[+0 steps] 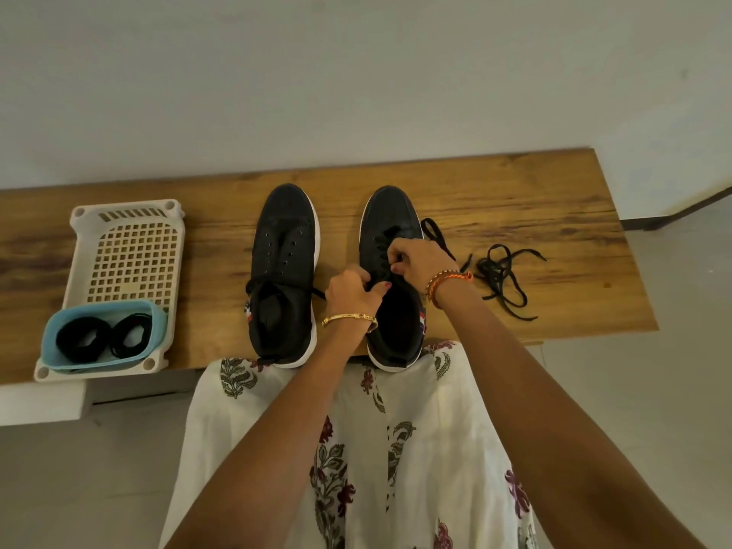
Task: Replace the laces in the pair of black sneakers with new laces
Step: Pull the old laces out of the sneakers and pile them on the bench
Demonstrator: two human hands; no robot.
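Observation:
Two black sneakers with white soles stand side by side on a wooden bench (515, 200), toes away from me. The left sneaker (283, 247) has bare eyelets and no lace. The right sneaker (390, 215) still carries a black lace. My left hand (352, 289) grips the inner edge of the right sneaker by its collar, thumb curled over. My right hand (416, 255) pinches the lace over the upper eyelets. One lace end (437, 233) trails off to the right of the shoe. A loose black lace (503, 279) lies tangled on the bench further right.
A cream plastic basket (126, 239) sits at the bench's left end. Inside it, a light blue tub (158, 322) holds two coiled black laces (101, 338). A white wall runs behind the bench. My floral white garment (396, 429) hangs below the bench's front edge.

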